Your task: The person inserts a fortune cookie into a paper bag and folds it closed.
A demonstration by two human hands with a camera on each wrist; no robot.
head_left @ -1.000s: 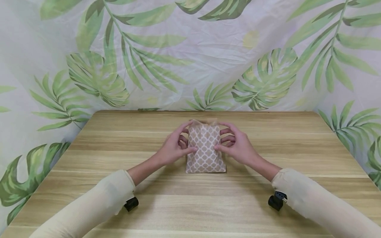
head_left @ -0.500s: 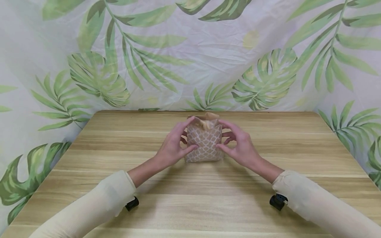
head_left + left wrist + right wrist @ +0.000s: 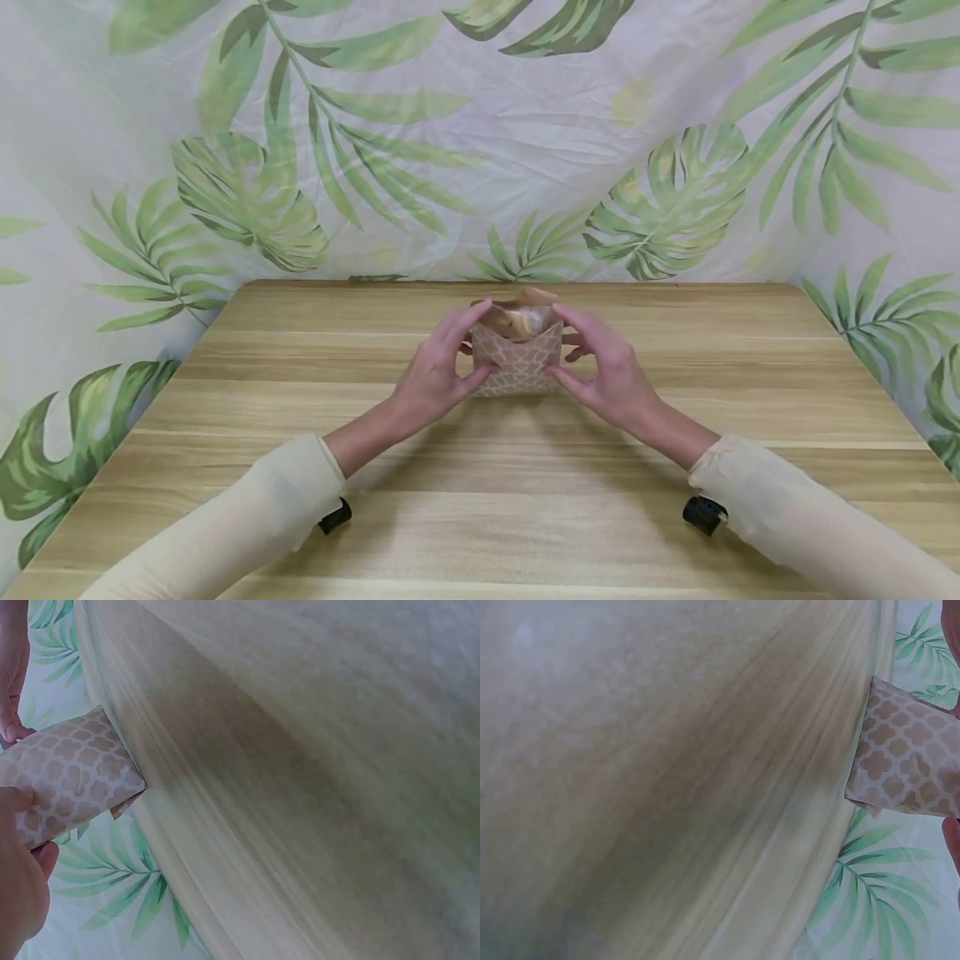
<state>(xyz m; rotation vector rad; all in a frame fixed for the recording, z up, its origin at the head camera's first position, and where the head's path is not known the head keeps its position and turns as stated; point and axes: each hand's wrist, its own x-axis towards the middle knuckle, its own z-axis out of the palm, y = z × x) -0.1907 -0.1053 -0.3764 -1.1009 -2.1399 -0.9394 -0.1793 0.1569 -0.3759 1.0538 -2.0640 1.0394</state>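
A small paper bag [image 3: 517, 358] with a tan and white lattice print stands upright at the far middle of the table. Its mouth gapes at the top, and something pale and shiny shows inside. My left hand [image 3: 435, 362] grips its left side, thumb on the front and index finger at the top corner. On the opposite side my right hand [image 3: 615, 371] holds it in the same way. The left wrist view shows the printed front of the bag [image 3: 75, 769] between both hands, its bottom end close to the tabletop. In the right wrist view the bag [image 3: 904, 754] partly leaves the frame.
The wooden table [image 3: 525, 517] spreads around the bag, its back edge a short way behind it. A leaf-printed cloth [image 3: 420, 167] hangs behind and at both sides. A small black camera [image 3: 335, 515] sits under the left cuff, another black camera [image 3: 703, 514] under the right.
The bag has tipped from leaning back, front face showing, to upright. Its mouth has come to face the head camera and widened. Both hands keep their hold, with index fingers at the rim.
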